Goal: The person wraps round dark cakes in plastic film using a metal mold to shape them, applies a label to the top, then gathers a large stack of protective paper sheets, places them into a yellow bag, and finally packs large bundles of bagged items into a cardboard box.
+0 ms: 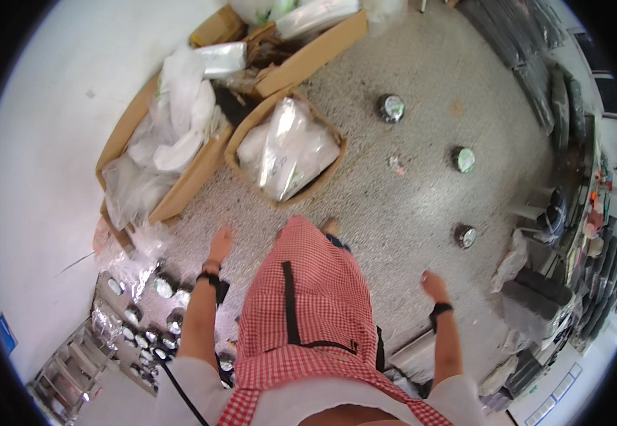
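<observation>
My left hand [221, 243] hangs over the speckled floor at my left side. It is near the open cardboard box [191, 183] of plastic bags, apart from it. My right hand [435, 287] hangs loosely curled above the floor at my right side, touching nothing that I can see. Nothing shows in either hand, but blur and angle hide how the fingers lie. Both wrists bear dark bands. Ahead of my feet stands a smaller cardboard box [232, 158] holding clear plastic-wrapped packs [287, 149].
At the upper left, a long cardboard box [313, 56] holds wrapped packs. Round foil-like items stand on the floor: one [393, 108] ahead, others [465, 160] [466, 236] to the right. More round items [163, 287] cluster behind my left arm. Dark wrapped rolls [537, 290] line the right side.
</observation>
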Motion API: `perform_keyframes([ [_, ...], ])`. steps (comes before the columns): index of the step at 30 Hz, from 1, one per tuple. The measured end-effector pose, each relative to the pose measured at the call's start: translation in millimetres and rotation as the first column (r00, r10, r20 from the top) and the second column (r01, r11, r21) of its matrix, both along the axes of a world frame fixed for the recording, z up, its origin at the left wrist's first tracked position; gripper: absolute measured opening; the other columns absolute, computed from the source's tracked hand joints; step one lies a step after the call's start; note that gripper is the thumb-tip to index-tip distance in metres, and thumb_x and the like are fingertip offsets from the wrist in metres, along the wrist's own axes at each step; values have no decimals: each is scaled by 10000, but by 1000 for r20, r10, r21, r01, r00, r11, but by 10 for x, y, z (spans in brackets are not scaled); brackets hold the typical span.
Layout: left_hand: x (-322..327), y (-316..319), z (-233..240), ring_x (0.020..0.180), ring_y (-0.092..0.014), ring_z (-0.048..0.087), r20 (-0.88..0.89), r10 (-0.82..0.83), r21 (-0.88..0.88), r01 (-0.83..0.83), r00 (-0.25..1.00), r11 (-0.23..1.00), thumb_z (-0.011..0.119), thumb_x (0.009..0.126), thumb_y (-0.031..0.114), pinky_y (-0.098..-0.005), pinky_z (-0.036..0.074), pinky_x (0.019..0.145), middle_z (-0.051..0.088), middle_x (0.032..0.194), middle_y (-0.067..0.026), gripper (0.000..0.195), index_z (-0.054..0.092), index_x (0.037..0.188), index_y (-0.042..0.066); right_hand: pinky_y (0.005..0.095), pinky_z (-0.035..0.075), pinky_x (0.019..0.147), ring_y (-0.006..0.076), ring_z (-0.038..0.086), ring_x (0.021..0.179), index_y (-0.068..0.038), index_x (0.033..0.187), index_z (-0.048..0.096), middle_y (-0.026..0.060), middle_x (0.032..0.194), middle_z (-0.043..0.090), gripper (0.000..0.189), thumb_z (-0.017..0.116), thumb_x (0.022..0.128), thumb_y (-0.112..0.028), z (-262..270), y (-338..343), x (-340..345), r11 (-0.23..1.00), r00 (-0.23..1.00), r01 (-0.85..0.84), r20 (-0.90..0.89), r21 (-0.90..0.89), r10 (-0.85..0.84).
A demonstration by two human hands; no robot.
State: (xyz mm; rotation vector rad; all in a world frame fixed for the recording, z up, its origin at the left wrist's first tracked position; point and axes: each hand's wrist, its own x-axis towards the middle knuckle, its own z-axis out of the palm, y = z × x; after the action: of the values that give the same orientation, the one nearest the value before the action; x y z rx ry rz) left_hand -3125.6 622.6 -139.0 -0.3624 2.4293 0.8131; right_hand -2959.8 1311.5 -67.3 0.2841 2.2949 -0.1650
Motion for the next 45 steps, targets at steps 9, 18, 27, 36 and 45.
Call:
perform_keyframes([
  [9, 1702, 322, -1116, 1002, -433, 584, 484, 125, -11, -137, 866, 991, 528, 855, 349, -486, 468, 877, 623, 1051, -268, 399, 633, 1017, 0, 456, 483, 688, 372, 624, 831, -46, 984, 541, 166, 894, 643, 212, 611, 860, -203, -382, -133, -3674, 886, 984, -179, -91, -427, 154],
  [18, -1541, 2341, -1055, 1036, -332, 579, -77, 734, 307, -685, 674, 661, 609, 843, 160, -405, 475, 896, 567, 1205, -183, 497, 491, 1324, 118, 453, 515, 677, 361, 624, 798, -75, 967, 569, 160, 905, 624, 153, 538, 869, -188, -1326, -2346, -5916, 395, 486, -809, -119, -435, 866],
  [27, -2513, 3586, -2406, 1340, -378, 316, 363, 715, 189, -798, 598, 572, 568, 894, 372, -596, 344, 989, 339, 1466, -146, 486, 458, 1366, 341, 473, 492, 746, 340, 623, 873, -88, 1006, 588, 153, 906, 638, 224, 589, 783, -103, -3384, -4443, -6668, -226, -92, -967, -675, -114, 732],
  [36, -2484, 3324, -2251, 937, -197, 624, 392, 888, 189, -924, -240, -333, 625, 897, 371, -302, 457, 867, 693, 974, -133, 477, 566, 1223, 27, 467, 496, 745, 373, 621, 860, -64, 992, 596, 177, 895, 628, 269, 603, 730, -127, -3298, -3801, -6442, 61, 160, -860, -154, -506, 975],
  [45, -2335, 3430, -2716, 1036, -228, 504, 387, 540, 37, -572, -748, -819, 655, 877, 380, -332, 465, 821, 430, 1310, -173, 725, 309, 1384, -5, 463, 517, 685, 385, 631, 767, -39, 1045, 582, 180, 886, 621, 312, 614, 741, -105, -2394, -3697, -5777, 69, 62, -842, 31, -535, 998],
])
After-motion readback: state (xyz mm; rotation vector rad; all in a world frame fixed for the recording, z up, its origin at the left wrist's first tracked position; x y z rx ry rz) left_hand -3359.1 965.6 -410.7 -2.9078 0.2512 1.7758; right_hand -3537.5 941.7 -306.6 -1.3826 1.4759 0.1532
